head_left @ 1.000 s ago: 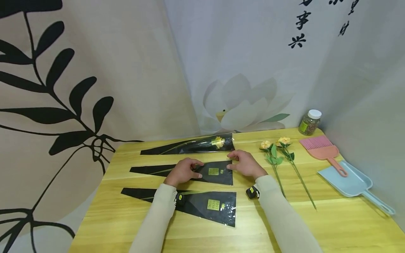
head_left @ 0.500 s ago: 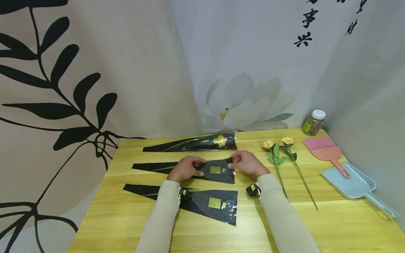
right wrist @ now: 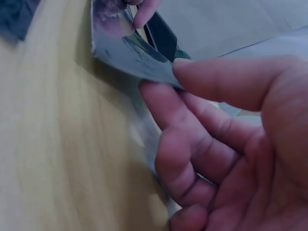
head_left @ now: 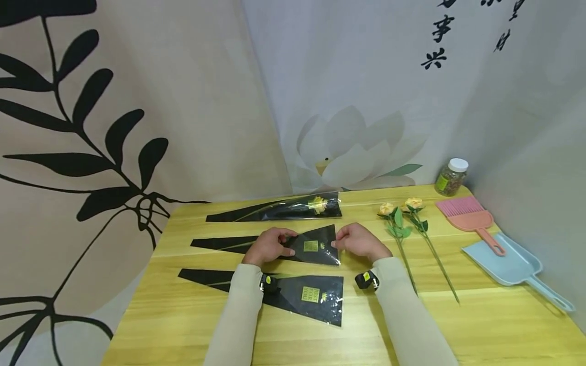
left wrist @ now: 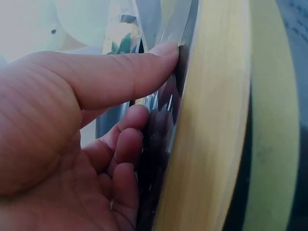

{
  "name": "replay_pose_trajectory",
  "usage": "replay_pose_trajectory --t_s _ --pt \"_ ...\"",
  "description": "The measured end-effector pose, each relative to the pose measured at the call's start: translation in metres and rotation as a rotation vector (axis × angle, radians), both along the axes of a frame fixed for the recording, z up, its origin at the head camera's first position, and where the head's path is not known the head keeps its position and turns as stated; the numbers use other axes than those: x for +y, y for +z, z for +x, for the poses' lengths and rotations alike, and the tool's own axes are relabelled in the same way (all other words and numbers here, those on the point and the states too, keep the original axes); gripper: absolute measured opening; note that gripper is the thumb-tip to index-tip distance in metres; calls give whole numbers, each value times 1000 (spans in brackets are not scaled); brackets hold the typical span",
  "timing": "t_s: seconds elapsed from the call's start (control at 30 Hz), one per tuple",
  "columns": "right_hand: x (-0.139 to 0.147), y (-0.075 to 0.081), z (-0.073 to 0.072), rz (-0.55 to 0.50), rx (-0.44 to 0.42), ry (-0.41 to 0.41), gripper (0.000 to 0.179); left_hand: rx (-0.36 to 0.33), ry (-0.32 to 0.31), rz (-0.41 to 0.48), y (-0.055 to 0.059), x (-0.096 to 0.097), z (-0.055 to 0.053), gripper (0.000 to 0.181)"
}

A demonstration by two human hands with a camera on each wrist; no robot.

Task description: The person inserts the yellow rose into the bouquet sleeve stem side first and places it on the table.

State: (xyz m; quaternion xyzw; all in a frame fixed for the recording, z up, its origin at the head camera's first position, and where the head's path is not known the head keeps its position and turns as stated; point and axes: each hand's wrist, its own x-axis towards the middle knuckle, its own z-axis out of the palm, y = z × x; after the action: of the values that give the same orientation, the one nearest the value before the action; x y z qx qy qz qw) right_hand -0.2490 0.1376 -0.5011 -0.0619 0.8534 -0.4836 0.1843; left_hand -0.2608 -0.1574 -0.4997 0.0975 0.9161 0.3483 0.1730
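Observation:
The middle one of three black, tapered flower sleeves [head_left: 316, 249] lies across the table with its wide mouth to the right, a yellow-green printed label near that end. My left hand [head_left: 267, 246] holds it about midway, fingers at the far edge and thumb [left wrist: 130, 77] at the near edge. At the wide mouth my right hand [head_left: 360, 241] pinches the film between thumb [right wrist: 216, 79] and forefinger, and that corner is bent up in the right wrist view. Behind it lies a sleeve [head_left: 274, 211] with a yellow rose [head_left: 318, 205] inside. A third labelled sleeve [head_left: 304, 297] lies nearer.
Two loose yellow roses [head_left: 386, 209] with green stems lie right of my right hand. Farther right are a pink hand brush [head_left: 471, 219] and a light blue dustpan [head_left: 508, 262]. A white-lidded jar [head_left: 450, 178] stands at the back corner, before the curtain [head_left: 220, 127].
My right hand first sits at the mouth's far corner, then shifts slightly nearer along the edge. The far corner of the middle sleeve now stands raised and spread. The left hand stays almost in place.

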Motion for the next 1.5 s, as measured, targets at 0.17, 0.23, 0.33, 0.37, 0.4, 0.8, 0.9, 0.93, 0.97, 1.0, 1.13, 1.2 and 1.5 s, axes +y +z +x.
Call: replay_pose_trajectory --t_s 0.17,0.23,0.33,0.37,0.4,0.8,0.9,0.93,0.97,1.0,1.13,1.2,1.5 --pt "0 3 4 -27 1 -20 17 18 -3 -9 1 0 0 48" --pt "0 4 5 -31 4 -32 18 22 -6 -16 1 0 0 49" --pt "-1 3 6 -35 5 -59 19 24 -9 -22 2 0 0 49" --pt "-1 3 7 -32 4 -71 19 24 -11 -23 3 0 1 49" --pt "-1 2 8 -33 2 -82 19 27 -15 -26 3 1 1 49" --pt "-9 -8 11 -120 -39 -189 18 122 32 52 5 36 11 20" --pt "-10 -8 11 -129 -50 -201 18 101 64 126 5 53 11 15" --pt "-11 -8 11 -126 -52 -207 18 87 77 149 6 58 10 14" --pt "-11 -8 11 -121 -52 -215 18 71 86 173 7 62 10 12" --pt "-11 -7 11 -120 -52 -222 18 49 98 201 7 67 8 11" --pt "-11 -4 9 -110 -53 -246 19 -72 138 345 6 75 1 11" --pt "-11 -2 7 -107 -54 -253 18 -133 155 417 2 76 -4 11" --pt "-17 -6 9 -83 -111 -268 19 -242 186 503 -14 77 -6 21"
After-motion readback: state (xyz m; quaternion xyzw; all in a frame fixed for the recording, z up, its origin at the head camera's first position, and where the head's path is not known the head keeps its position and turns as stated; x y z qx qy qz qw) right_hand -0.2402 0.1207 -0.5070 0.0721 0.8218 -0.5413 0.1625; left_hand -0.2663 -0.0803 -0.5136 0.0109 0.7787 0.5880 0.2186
